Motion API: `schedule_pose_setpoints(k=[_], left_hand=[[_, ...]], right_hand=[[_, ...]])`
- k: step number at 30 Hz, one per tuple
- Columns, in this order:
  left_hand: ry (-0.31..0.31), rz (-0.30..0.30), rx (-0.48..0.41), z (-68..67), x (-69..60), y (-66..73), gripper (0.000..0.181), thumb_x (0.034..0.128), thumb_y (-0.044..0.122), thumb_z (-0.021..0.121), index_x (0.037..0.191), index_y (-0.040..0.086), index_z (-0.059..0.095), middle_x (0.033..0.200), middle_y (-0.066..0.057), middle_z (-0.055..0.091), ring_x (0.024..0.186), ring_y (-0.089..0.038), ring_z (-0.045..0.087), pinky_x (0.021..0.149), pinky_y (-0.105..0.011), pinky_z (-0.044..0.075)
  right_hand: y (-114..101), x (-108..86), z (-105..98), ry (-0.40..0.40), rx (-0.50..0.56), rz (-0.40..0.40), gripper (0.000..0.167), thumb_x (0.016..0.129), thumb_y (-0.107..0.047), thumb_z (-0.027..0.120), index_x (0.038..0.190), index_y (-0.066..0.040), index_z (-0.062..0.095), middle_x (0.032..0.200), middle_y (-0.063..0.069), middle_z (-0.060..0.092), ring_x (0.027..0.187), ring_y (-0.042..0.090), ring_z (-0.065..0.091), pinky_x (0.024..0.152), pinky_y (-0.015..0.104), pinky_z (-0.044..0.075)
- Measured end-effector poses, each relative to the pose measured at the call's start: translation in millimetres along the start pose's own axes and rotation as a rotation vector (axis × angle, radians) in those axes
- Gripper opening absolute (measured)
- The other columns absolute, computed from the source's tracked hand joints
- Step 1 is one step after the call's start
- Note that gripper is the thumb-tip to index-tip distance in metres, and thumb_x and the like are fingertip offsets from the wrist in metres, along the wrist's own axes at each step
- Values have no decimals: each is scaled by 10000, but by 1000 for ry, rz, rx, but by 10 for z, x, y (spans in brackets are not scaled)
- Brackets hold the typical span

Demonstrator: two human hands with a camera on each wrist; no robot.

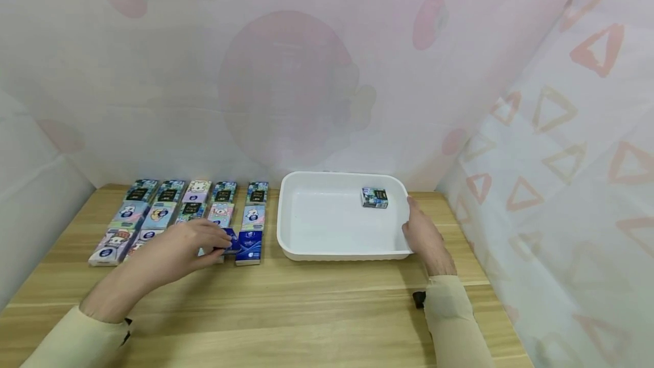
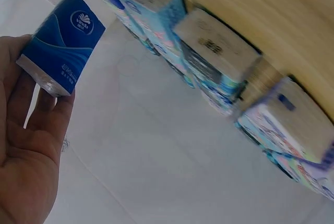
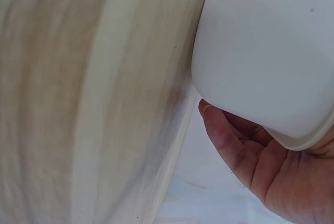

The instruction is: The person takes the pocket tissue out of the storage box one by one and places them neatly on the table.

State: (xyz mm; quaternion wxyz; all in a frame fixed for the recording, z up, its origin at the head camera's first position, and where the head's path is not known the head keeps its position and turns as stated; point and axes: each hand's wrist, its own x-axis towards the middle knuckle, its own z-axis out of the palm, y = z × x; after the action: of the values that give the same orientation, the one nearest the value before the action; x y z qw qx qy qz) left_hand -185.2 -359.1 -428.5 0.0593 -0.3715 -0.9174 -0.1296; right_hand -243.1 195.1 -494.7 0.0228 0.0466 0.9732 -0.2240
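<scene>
My left hand (image 1: 176, 246) pinches a dark blue tissue pack (image 2: 65, 44) between thumb and fingers, over the front of the rows of packs. In the head view that blue pack (image 1: 232, 241) is partly covered by the fingers. Just right of it lies another blue tissue pack (image 1: 248, 247), at the front of the rightmost row. My right hand (image 1: 424, 234) grips the right side of a white plastic tray (image 1: 337, 255). The right wrist view has the fingers (image 3: 224, 135) curled under the tray's rim. One dark floral tissue pack (image 1: 374, 197) lies inside the tray, towards the back right.
Several rows of tissue packs (image 1: 129, 214) with pastel cartoon and dark floral prints cover the left of the wooden table (image 1: 306, 311). Some are hidden behind my left hand. A printed cloth (image 1: 286, 90) hangs behind the table and along its sides.
</scene>
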Motion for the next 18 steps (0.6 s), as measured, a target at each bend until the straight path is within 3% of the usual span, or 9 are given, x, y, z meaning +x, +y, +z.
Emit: schedule_pose_setpoints(k=[8, 13, 18], left_hand=[[-48, 41, -44, 41, -231, -152, 257, 965, 134, 966, 1168, 285, 917, 1196, 118, 892, 1167, -253, 845, 980, -482, 740], [-45, 102, -62, 98, -328, -214, 267, 953, 135, 970, 1149, 309, 922, 1207, 131, 893, 1181, -261, 842, 1014, -527, 731], [-22, 160, -84, 141, -375, -254, 303, 932, 120, 979, 1154, 318, 917, 1220, 136, 888, 1171, -229, 835, 997, -494, 734]], right_hand=[[-8, -8, 0, 1, 4, -5, 751, 1128, 25, 482, 1823, 78, 203, 1554, 449, 651, 1077, 420, 804, 895, 581, 706], [5, -8, 8, 4, -1, -7, 751, 1127, 24, 482, 1823, 76, 204, 1548, 449, 656, 1062, 418, 800, 885, 583, 702], [6, -3, 11, 2, -4, -8, 756, 1124, 21, 490, 1822, 78, 205, 1525, 453, 666, 1039, 414, 797, 874, 578, 702]])
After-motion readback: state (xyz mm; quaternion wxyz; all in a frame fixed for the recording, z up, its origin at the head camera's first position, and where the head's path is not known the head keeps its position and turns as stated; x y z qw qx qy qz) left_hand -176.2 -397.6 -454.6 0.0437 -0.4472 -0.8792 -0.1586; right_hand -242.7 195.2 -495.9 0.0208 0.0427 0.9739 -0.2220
